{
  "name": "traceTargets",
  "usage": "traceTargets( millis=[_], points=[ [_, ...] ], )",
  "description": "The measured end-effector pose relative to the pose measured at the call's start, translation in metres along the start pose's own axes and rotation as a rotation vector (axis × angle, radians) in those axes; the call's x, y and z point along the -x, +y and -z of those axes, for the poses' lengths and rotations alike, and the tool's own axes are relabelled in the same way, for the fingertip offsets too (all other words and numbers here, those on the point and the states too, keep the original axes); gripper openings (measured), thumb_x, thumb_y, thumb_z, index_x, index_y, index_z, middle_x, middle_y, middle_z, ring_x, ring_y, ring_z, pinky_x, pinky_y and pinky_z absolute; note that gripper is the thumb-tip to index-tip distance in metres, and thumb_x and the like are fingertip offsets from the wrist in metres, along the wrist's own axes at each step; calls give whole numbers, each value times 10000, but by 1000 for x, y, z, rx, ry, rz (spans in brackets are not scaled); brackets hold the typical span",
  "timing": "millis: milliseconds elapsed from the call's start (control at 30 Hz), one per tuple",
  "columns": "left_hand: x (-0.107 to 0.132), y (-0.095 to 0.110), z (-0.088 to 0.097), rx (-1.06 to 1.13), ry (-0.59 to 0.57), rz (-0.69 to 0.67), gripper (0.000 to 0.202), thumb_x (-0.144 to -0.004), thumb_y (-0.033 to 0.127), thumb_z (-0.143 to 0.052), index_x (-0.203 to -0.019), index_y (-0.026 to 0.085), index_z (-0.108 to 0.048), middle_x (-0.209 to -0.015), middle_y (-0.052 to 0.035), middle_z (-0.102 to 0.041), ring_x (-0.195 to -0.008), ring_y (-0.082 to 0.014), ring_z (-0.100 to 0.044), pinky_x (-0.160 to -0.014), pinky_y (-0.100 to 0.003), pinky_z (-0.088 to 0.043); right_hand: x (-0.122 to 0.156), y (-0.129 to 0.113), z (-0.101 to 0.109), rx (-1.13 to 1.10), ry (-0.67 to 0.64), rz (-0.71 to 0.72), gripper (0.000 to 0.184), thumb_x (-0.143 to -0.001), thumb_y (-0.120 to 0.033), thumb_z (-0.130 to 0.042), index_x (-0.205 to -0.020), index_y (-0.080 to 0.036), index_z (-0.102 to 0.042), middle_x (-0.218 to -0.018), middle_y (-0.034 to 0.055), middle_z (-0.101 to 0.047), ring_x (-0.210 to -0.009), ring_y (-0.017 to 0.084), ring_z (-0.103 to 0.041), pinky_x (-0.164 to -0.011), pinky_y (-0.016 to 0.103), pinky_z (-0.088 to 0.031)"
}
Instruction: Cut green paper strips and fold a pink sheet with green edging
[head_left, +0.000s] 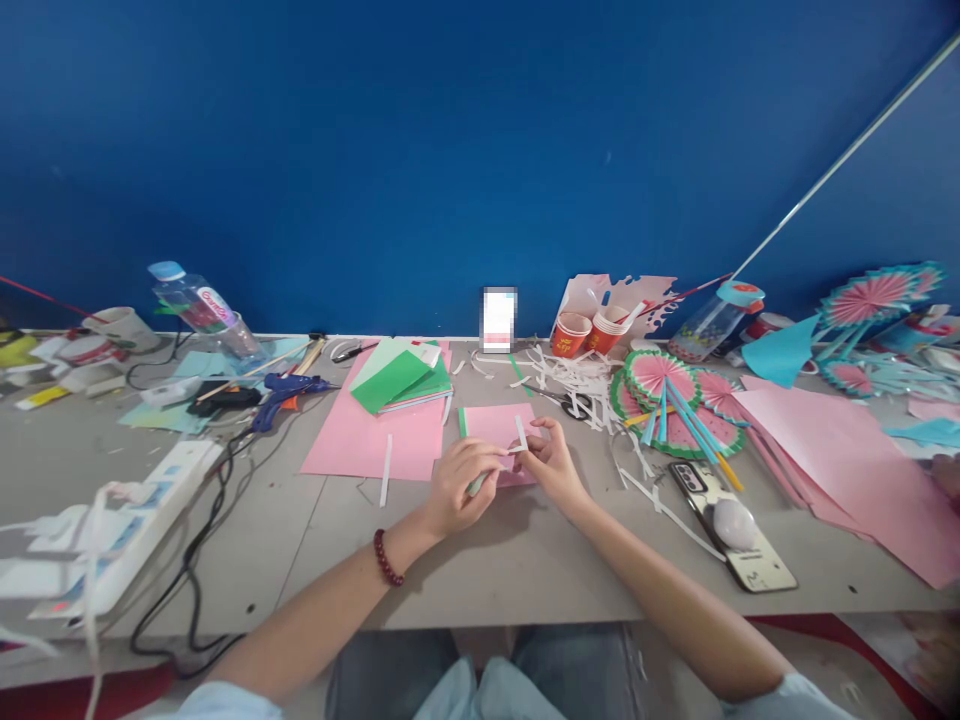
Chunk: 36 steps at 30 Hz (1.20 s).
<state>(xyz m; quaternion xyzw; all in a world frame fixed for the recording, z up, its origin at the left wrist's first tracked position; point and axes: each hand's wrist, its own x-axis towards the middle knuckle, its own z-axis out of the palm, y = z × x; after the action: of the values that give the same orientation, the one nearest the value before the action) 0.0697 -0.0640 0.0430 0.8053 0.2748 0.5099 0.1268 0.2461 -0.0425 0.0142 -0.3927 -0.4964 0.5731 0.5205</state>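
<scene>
Both hands meet over a small pink sheet (491, 420) with a green strip along its left edge. My left hand (463, 482), a dark red bead bracelet on its wrist, is closed with its fingertips near the lower middle of the sheet; something pale green shows under its fingers. My right hand (551, 468) pinches a narrow white paper strip (521, 432) that stands up from between its fingers. Left of the hands, another white strip (386, 470) lies across a large pink sheet (337, 440). Green sheets (397, 380) are stacked on that large sheet.
Scissors (577, 405) and white paper scraps lie beyond my right hand. Watermelon-patterned paper fans (664, 385), red paper cups (571, 335) and a phone (735, 530) are to the right. A blue glue gun (289, 390), a bottle (199, 305) and a power strip (142, 530) with cords stand left.
</scene>
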Motion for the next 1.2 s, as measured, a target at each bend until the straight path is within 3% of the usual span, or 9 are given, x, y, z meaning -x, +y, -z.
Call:
traceTargets(
  millis=[200, 467, 600, 700, 767, 900, 1000, 1200],
  points=[
    [-2, -5, 1, 96, 120, 150, 125, -870, 134, -473, -915, 198, -570, -938, -70, -650, -922, -189, -590, -834, -375, -458, -1, -4, -1, -31, -116, -86, 354, -710, -367, -717, -912, -237, -457, -674, -49, -630, -505, 94, -555, -513, 224, -444],
    [0, -9, -1, 339, 215, 596, 187, -912, 327, -475, -916, 187, -600, -881, -56, -649, -783, -148, -598, -696, -267, -469, 3, -3, -3, 165, -126, -24, 280, -764, -424, -643, -899, -196, -554, -703, -6, -632, -517, 99, -552, -460, 218, -429],
    [1, -16, 0, 326, 249, 577, 190, -902, 342, -492, -903, 190, -605, -906, -58, -636, -755, -140, -585, -664, -259, -465, 5, -7, -5, 278, -95, -14, 251, -748, -412, -650, -848, -187, -601, -691, -4, -606, -553, 105, -540, -466, 218, -428],
    [-5, -18, 4, 258, 361, 492, 167, -860, 346, -556, -857, 193, -624, -1007, -70, -576, -822, -149, -568, -675, -266, -464, 4, -10, -3, 275, -59, -6, 241, -740, -407, -660, -797, -180, -607, -700, 3, -605, -577, 106, -538, -498, 221, -424],
    [-13, -15, 9, 237, 436, 496, 149, -827, 343, -599, -830, 199, -639, -948, -50, -545, -827, -146, -546, -707, -271, -458, 3, -12, -2, 195, -50, -39, 251, -739, -417, -660, -784, -179, -593, -693, -2, -597, -547, 98, -526, -483, 219, -402],
    [-29, -3, 17, 337, 342, 711, 151, -759, 327, -670, -701, 189, -652, -747, -8, -534, -696, -121, -490, -620, -239, -405, 3, -20, -1, -16, -55, -127, 275, -720, -423, -686, -784, -186, -562, -685, -30, -577, -421, 54, -441, -446, 220, -372],
    [-38, 5, 20, 479, 265, 886, 251, -747, 348, -676, -585, 177, -589, -556, 36, -424, -546, -93, -390, -520, -230, -323, 4, -27, -1, -99, -30, -140, 293, -707, -423, -701, -840, -204, -558, -750, -20, -596, -461, 65, -472, -483, 233, -409],
    [-46, 7, 15, 579, 316, 991, 281, -669, 347, -737, -539, 168, -563, -506, 52, -430, -482, -70, -345, -484, -227, -283, 2, -41, 2, -139, 55, -69, 322, -714, -426, -683, -924, -235, -531, -927, 17, -597, -586, 96, -520, -556, 253, -438]
  ],
)
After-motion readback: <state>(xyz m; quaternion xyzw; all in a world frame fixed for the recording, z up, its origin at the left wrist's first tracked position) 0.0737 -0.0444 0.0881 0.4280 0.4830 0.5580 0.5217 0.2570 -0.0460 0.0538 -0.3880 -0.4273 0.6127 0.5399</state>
